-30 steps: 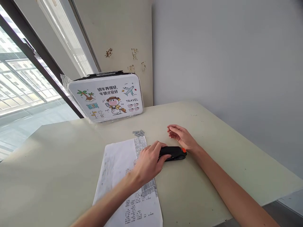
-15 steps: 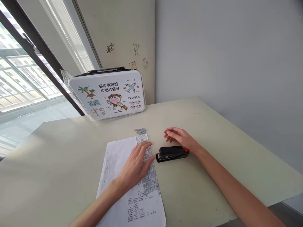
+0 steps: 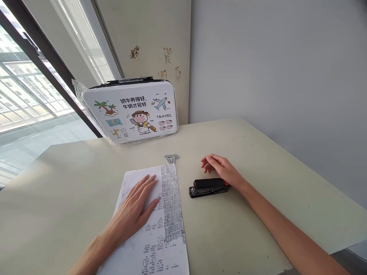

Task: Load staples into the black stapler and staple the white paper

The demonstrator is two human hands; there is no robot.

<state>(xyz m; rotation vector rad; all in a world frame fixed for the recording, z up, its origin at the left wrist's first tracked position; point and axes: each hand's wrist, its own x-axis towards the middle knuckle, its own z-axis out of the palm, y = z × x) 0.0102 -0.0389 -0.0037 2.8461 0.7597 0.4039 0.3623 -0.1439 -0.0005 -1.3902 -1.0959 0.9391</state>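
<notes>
lays the left hand (image 3: 134, 208) flat on the printed paper (image 3: 156, 233), with fingers spread and gripping nothing, likely to steady it against the desk (image 3: 243, 236). holds the right hand (image 3: 220, 168) loosely curled around nothing beside the black stapler (image 3: 208, 186), with the wrist touching or just over its red end; cannot tell which. has the stapler right of the paper, apart from it, perhaps for easy reach. has grey strips (image 3: 168, 156) by the paper's far right corner, and the wrapped suitcase (image 3: 133, 114) standing at the back, presumably out of the way.
</notes>
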